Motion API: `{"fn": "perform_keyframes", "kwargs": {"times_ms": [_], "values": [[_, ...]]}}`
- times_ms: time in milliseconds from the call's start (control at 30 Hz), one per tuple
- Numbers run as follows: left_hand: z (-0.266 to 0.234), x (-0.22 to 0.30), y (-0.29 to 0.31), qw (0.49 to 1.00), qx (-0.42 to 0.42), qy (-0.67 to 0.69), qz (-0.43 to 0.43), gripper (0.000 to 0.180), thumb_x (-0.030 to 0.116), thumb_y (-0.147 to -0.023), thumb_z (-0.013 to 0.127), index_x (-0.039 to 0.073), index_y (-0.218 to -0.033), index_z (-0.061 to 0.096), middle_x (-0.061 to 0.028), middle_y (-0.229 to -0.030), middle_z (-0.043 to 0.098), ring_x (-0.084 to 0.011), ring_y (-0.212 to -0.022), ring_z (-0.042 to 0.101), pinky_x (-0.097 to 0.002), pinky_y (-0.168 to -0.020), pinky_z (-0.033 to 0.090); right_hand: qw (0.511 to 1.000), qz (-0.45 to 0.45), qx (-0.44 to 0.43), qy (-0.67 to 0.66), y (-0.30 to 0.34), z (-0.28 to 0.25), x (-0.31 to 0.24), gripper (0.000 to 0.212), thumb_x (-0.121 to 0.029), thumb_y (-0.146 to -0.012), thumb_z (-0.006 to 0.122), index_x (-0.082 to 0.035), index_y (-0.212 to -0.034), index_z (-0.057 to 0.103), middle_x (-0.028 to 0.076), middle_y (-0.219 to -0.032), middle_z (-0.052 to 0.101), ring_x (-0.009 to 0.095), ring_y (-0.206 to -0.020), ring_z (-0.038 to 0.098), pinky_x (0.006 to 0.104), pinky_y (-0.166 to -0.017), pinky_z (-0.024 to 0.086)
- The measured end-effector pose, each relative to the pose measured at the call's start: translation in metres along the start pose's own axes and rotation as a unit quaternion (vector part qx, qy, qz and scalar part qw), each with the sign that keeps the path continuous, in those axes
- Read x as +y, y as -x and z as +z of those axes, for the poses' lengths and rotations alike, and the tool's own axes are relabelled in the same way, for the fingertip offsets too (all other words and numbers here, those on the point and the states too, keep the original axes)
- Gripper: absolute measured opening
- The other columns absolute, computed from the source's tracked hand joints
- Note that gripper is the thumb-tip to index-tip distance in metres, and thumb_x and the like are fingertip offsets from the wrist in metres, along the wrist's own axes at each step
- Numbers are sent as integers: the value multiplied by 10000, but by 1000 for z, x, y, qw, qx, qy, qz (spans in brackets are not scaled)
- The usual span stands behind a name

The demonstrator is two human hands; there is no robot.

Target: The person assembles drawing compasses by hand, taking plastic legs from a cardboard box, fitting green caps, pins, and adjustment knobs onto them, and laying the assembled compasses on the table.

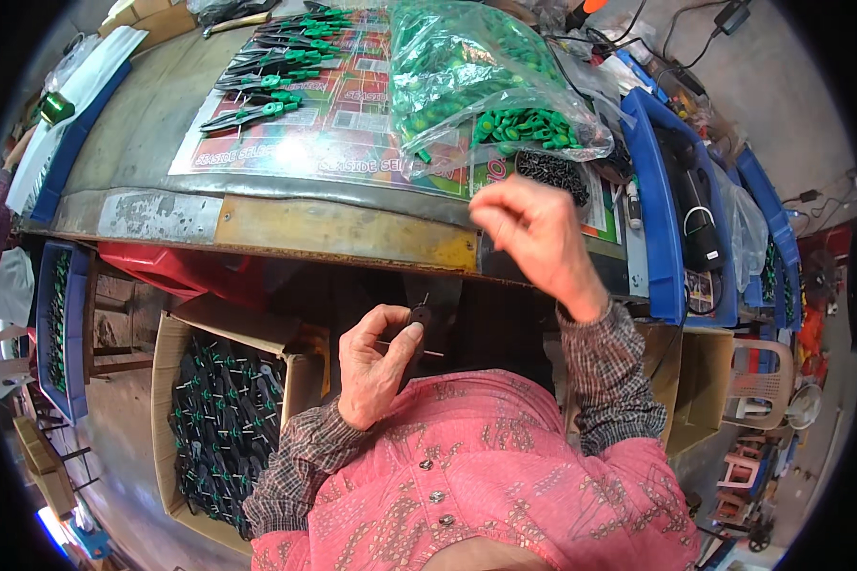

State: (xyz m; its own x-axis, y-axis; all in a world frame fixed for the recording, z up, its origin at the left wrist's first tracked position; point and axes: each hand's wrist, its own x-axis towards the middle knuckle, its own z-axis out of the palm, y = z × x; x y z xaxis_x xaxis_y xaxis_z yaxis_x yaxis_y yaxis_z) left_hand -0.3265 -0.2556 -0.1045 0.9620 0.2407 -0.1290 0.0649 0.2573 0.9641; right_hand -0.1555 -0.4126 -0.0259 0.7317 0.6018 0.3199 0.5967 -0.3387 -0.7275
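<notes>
Blue tray, far left, below table height: filled with small dark-and-green pieces. Carton, open: heaped with black clamps, green-tipped, thin metal pins showing among them. Table, worn top: bears a printed sheet. Tools, black and green, plier-like: laid in a column along the sheet's left part. Left hand, checked cuff: thumb and fingers pinched on one black piece, a pin at its upper end, held before the table's front edge, above the lap. Clear bag: full of green parts, some at its mouth. Right hand, raised, blurred: fingers drawn narrow toward the thumb; cannot tell whether anything is between. Black parts: piled just beyond it. Blue bin: holds a black case.
</notes>
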Motion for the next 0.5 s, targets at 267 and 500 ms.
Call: {"fn": "perform_keyframes", "kwargs": {"times_ms": [267,500], "values": [[-5,-3,-4,1000,0,-4,18,68,75,-928,616,9,-947,621,42,-692,558,0,-548,428,-163,-478,319,950,-60,19,304,-70,-28,53,124,-96,-830,645,-64,-938,696,111,-860,599,302,-818,626,423,-734,494],[-11,-4,-5,1000,4,2,1,72,79,-921,626,10,-942,623,40,-694,568,3,-548,436,-161,-475,325,904,-84,-39,416,-95,-24,77,317,-29,-750,683,-86,-1062,671,94,-957,535,293,-982,561,410,-810,479]]}}
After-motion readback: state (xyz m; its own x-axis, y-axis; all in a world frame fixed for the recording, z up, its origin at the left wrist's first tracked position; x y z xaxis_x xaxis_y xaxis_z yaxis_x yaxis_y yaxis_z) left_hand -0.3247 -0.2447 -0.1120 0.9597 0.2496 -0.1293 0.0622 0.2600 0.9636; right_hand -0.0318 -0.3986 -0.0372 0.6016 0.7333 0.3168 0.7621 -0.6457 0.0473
